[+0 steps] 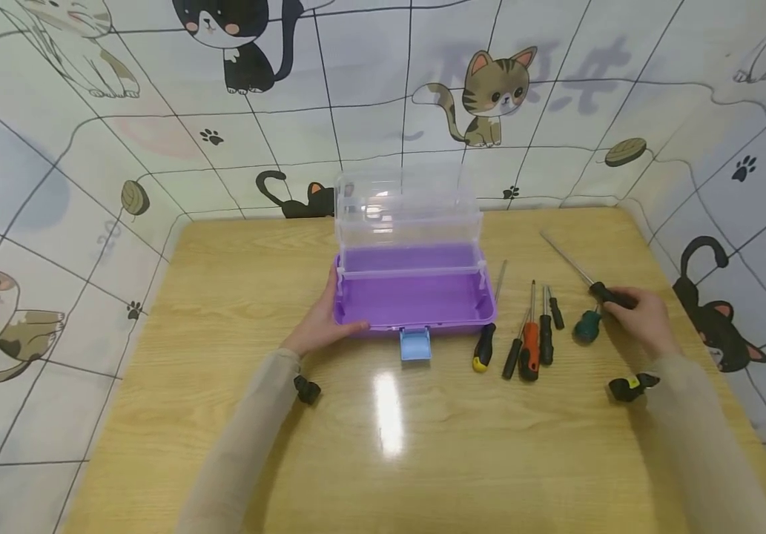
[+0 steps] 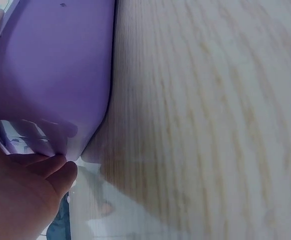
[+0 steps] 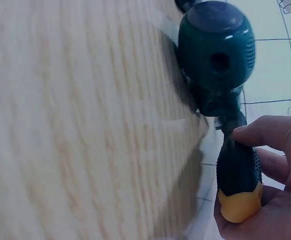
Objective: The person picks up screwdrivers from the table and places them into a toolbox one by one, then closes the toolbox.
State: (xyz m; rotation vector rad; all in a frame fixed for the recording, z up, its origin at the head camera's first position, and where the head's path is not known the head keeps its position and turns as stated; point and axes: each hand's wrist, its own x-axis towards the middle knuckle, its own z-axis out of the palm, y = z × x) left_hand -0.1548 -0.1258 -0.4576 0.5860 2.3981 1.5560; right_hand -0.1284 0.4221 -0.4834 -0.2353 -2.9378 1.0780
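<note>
A purple toolbox (image 1: 416,300) with its clear lid (image 1: 409,204) raised stands at the middle of the table. My left hand (image 1: 322,326) grips its left front corner, thumb along the front rim and fingers against the side wall (image 2: 50,75). At the right, my right hand (image 1: 646,320) holds a long screwdriver (image 1: 601,291) by its black handle, which shows a yellow end (image 3: 240,205) in the right wrist view. The shaft points away and to the left. Beside that hand lies a stubby green-handled screwdriver (image 1: 586,326).
Between the toolbox and my right hand lie several screwdrivers: a black-and-yellow one (image 1: 484,348) against the box's right side, a red one (image 1: 529,352), and black ones (image 1: 546,341). A blue latch (image 1: 415,345) hangs at the box's front. Cat-patterned cloth (image 1: 369,89) surrounds the wooden table (image 1: 476,460).
</note>
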